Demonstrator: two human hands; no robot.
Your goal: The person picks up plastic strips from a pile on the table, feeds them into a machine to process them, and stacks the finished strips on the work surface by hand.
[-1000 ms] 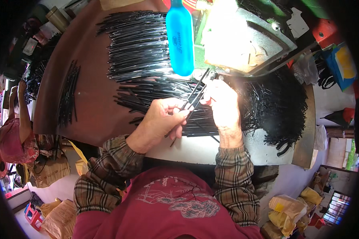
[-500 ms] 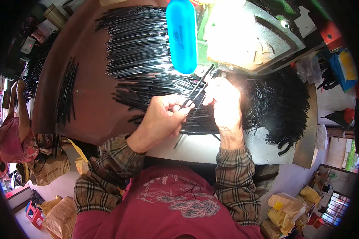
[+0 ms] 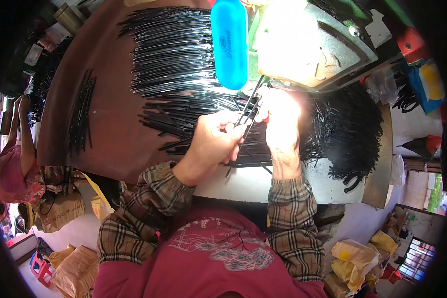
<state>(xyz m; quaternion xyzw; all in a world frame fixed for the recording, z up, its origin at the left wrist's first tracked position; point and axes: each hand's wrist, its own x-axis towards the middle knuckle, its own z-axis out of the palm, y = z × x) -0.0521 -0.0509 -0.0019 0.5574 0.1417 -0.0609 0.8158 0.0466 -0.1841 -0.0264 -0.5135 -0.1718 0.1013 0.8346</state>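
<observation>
My left hand point(image 3: 216, 136) pinches thin black strips point(image 3: 245, 111) between thumb and fingers; they slant up toward the machine. Close beside it, my right hand point(image 3: 283, 116) is closed, its fingertips at the strips' upper part just below the machine's metal plate point(image 3: 330, 47). Glare washes out part of this hand, and its fingertips are partly hidden. Beneath both hands lies a loose layer of black strips point(image 3: 176, 114). A denser heap of black strips point(image 3: 350, 129), with curled ends, sits right of my right hand.
A blue rounded cover point(image 3: 229, 47) stands upright left of the bright lamp glare. Black strips in a neat stack point(image 3: 171, 52) and a small bundle point(image 3: 82, 114) lie on the brown tabletop point(image 3: 111, 134). Another person point(image 3: 17, 164) is at far left. Paper sacks point(image 3: 355, 258) stand below right.
My left hand has moved slightly right and closer to my right hand. The held strips now stand steeper, with their upper ends nearer the machine.
</observation>
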